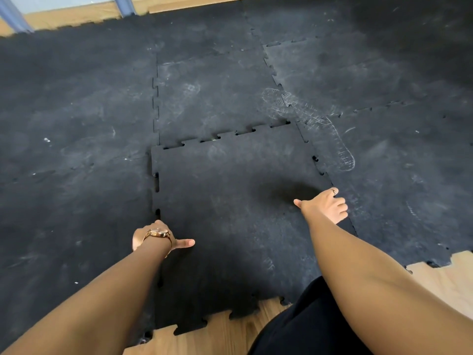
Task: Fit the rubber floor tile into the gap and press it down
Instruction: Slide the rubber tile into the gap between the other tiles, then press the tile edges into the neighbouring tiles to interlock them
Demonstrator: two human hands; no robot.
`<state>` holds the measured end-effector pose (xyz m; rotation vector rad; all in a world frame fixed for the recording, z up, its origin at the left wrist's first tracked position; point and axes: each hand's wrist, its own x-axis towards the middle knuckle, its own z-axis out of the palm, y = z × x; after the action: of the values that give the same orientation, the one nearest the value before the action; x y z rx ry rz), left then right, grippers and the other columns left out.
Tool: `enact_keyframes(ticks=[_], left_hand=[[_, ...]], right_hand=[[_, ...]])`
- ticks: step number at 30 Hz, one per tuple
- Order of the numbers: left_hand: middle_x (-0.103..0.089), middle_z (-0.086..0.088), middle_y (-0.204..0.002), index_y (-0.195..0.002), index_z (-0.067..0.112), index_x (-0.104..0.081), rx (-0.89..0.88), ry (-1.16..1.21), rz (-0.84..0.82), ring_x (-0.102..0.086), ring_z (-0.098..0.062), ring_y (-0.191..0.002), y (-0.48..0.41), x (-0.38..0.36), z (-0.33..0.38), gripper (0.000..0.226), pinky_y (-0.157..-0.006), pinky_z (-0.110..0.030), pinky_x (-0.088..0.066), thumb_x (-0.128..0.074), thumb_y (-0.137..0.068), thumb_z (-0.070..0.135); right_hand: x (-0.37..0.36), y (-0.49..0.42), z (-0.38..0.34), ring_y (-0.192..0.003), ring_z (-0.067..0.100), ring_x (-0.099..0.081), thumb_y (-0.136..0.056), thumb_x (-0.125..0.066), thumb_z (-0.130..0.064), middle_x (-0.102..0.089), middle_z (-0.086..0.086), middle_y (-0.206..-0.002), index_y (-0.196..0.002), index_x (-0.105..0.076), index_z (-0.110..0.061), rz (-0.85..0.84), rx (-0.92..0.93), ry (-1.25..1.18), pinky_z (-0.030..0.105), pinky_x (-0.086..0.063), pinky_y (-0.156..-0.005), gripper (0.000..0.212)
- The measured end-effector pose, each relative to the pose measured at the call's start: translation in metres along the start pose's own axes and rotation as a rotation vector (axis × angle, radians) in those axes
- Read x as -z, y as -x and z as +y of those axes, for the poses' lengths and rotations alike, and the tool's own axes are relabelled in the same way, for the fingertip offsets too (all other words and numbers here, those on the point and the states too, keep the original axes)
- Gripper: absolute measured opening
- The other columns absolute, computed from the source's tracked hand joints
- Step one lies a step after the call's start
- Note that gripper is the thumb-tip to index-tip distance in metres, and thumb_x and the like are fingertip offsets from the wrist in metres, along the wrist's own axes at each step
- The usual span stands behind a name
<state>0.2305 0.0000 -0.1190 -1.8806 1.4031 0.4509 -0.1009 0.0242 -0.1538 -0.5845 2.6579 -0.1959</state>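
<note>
A black rubber floor tile (230,201) with jigsaw edges lies in the gap between dusty black tiles. Its far edge and left edge still show small open slots along the seams. My left hand (158,237), with a gold watch on the wrist, grips the tile's left edge, thumb resting on top and fingers curled at the seam. My right hand (326,206), wearing a ring, holds the tile's right edge the same way, thumb on top and fingers bent over the seam.
Laid black interlocking tiles (76,124) cover the floor on the left, far side and right, marked with dusty footprints (340,149). Bare wooden floor (225,334) shows at the near edge and along the far wall. My dark-clothed knee (307,324) is at the bottom.
</note>
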Motion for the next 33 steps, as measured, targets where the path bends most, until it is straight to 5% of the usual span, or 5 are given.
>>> enact_keyframes(ticks=[5,9,15,22,33], left_hand=[[-0.052,-0.008,-0.142,-0.140,0.009,-0.046,-0.042,-0.165,-0.291,-0.055,-0.025,-0.126,0.007,0.058,0.022,0.083,-0.093,-0.032,-0.049,-0.056,-0.083,0.069],[-0.048,-0.023,-0.141,-0.147,0.000,-0.029,-0.075,0.218,-0.538,-0.056,-0.037,-0.121,-0.002,0.141,0.051,0.084,-0.095,-0.041,-0.050,-0.053,-0.091,0.058],[-0.053,-0.017,-0.131,-0.130,0.009,-0.049,-0.694,0.198,0.484,-0.054,-0.038,-0.115,-0.008,0.165,0.176,0.047,-0.090,-0.043,-0.045,-0.048,-0.095,0.041],[0.005,-0.015,-0.163,-0.155,0.012,-0.001,-0.733,0.138,0.476,0.003,-0.032,-0.150,-0.021,0.057,0.259,0.071,-0.120,-0.050,-0.004,-0.027,-0.101,0.050],[-0.010,-0.015,-0.162,-0.156,0.014,-0.011,-0.684,0.269,0.762,-0.007,-0.034,-0.150,-0.026,0.003,0.279,0.064,-0.120,-0.054,-0.005,-0.015,-0.099,0.044]], right_hand=[[-0.013,0.015,-0.003,-0.134,0.038,-0.029,-0.081,-0.072,-0.034,-0.034,0.023,-0.144,-0.144,-0.022,-0.004,0.027,0.031,-0.034,0.044,-0.019,-0.115,0.086],[-0.022,0.016,-0.004,-0.147,0.040,0.001,-0.087,-0.065,-0.031,-0.005,0.020,-0.161,-0.152,-0.014,-0.007,-0.014,0.038,-0.119,0.048,0.000,-0.120,0.086],[-0.030,-0.004,-0.008,-0.148,0.032,0.014,-0.097,-0.041,-0.048,0.013,0.016,-0.161,-0.153,0.002,-0.004,0.087,0.228,-0.001,0.049,0.007,-0.118,0.083],[-0.042,-0.014,0.009,-0.148,0.028,0.016,-0.099,-0.019,-0.057,0.016,0.014,-0.161,-0.151,0.014,-0.003,0.121,0.428,0.114,0.043,0.011,-0.120,0.082],[-0.049,-0.030,0.058,-0.151,0.022,0.003,-0.100,-0.020,-0.054,-0.002,0.009,-0.163,-0.155,-0.007,-0.007,0.190,0.621,0.191,0.045,0.001,-0.121,0.073]])
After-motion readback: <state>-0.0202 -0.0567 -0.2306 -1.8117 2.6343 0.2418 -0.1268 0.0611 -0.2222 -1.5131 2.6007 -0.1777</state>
